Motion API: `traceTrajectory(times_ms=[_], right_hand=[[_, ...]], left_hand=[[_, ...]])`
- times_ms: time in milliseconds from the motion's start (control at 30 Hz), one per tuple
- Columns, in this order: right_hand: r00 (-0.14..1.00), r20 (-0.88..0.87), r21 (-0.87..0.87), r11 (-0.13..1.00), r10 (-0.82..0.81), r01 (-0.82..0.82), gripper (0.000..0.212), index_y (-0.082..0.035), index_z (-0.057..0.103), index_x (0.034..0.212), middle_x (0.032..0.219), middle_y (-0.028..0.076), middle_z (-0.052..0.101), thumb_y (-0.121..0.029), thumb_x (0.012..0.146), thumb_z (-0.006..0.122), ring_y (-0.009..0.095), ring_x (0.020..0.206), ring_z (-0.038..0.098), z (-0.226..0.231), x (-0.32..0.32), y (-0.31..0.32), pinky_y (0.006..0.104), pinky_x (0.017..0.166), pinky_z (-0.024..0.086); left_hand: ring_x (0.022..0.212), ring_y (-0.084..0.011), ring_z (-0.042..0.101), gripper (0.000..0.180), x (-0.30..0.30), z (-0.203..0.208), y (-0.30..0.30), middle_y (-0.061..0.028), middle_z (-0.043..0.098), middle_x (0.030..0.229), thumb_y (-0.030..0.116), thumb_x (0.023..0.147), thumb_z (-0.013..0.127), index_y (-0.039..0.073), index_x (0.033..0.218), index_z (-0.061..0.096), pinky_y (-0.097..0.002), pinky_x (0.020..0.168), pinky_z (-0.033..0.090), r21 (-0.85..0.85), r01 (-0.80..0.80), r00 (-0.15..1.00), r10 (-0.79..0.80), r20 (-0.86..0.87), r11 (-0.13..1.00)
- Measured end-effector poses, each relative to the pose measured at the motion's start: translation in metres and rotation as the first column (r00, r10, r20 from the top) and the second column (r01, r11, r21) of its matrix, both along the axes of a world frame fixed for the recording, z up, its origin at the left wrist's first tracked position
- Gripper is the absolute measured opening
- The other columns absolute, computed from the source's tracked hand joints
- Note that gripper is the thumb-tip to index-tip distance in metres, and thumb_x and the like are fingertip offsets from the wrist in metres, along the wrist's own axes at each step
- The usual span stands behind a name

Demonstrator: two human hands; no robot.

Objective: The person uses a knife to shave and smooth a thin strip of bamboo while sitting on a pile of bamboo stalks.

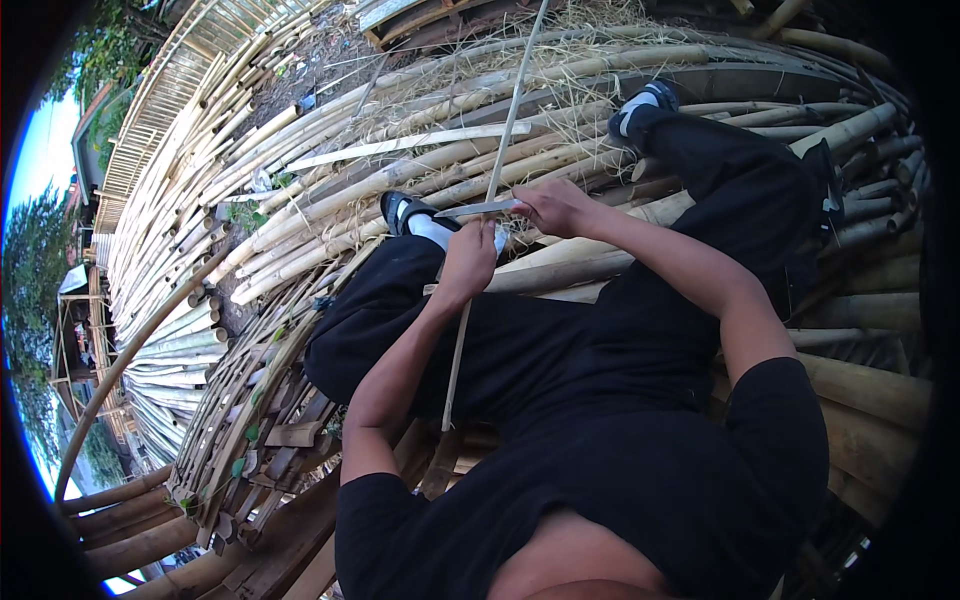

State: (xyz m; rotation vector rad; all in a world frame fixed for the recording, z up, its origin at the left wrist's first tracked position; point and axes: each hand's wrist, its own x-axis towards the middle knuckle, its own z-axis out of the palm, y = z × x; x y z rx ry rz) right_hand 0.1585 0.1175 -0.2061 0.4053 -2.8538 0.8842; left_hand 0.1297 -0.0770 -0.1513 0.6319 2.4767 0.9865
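Bamboo poles cover the ground all around, with loose straw strewn over those beyond the hands and a slatted fence far off to their left. From where I stand, the person sits with legs spread, one shoe just left of the two grips and the other shoe farther out, beyond the right one.

Between the knees is the strip, long and thin. The left grip is clamped round it; one length runs away past the fingers, the other comes back toward the body, across the trousers. The right grip is closed on one end of a knife, whose blade lies crosswise over the strip, just beyond the left fingertips and pointing left. Whether the edge bites or only rests there, I can't tell.

I'd call this the blade step: knife set across the strip, probably to shave or trim it. The next move, as I judge it, calls for a firm left hold, a steady, shallow blade angle from the right, and the strip drawn along the edge with those near fingertips kept clear.
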Motion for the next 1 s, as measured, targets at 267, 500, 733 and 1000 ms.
traceTrajectory(times_ms=[267, 500, 733, 1000], right_hand=[[0.833, 0.203, 0.181, 0.856, -0.515, 0.485, 0.040, -0.006, 0.054, 0.090, 0.075, 0.020, 0.062, -0.041, 0.094, 0.038, 0.040, 0.073, 0.061, -0.003, -0.033, 0.076, 0.0513, 0.063, 0.046], [0.867, 0.186, -0.009, 0.882, -0.462, 0.472, 0.045, -0.003, 0.054, 0.090, 0.073, 0.021, 0.061, -0.045, 0.093, 0.039, 0.038, 0.073, 0.060, 0.012, -0.029, 0.075, 0.0457, 0.065, 0.047], [0.683, 0.713, -0.527, 0.523, -0.157, 0.670, 0.043, 0.000, 0.053, 0.083, 0.059, 0.016, 0.054, -0.042, 0.090, 0.049, 0.029, 0.051, 0.050, 0.010, -0.021, 0.027, 0.0418, 0.059, 0.046], [0.884, 0.079, -0.022, 0.886, -0.460, 0.463, 0.024, -0.007, 0.065, 0.083, 0.078, 0.018, 0.063, -0.028, 0.083, 0.052, 0.036, 0.078, 0.062, 0.034, -0.012, 0.030, 0.0472, 0.070, 0.048]], left_hand=[[0.068, -0.0411, 0.053, 0.035, 0.009, -0.002, -0.014, -0.0244, 0.055, 0.070, 0.025, 0.096, 0.040, -0.005, 0.083, 0.052, -0.0447, 0.063, 0.041, -0.046, -0.018, 0.996, 0.022, 0.083, 0.999], [0.052, -0.0185, 0.044, 0.035, -0.006, -0.009, -0.018, -0.0087, 0.046, 0.057, 0.028, 0.097, 0.041, -0.001, 0.080, 0.049, -0.0353, 0.053, 0.038, 0.126, -0.055, 0.968, 0.022, 0.249, 0.991], [0.055, -0.0176, 0.044, 0.037, 0.000, -0.010, -0.023, -0.0094, 0.048, 0.059, 0.030, 0.097, 0.041, -0.002, 0.080, 0.049, -0.0348, 0.054, 0.038, 0.092, -0.069, 0.968, 0.045, 0.246, 0.993], [0.057, -0.0311, 0.047, 0.038, 0.006, 0.009, -0.014, -0.0201, 0.052, 0.064, 0.029, 0.097, 0.040, -0.004, 0.080, 0.049, -0.0404, 0.057, 0.038, 0.062, -0.016, 0.996, 0.010, 0.092, 0.998]])
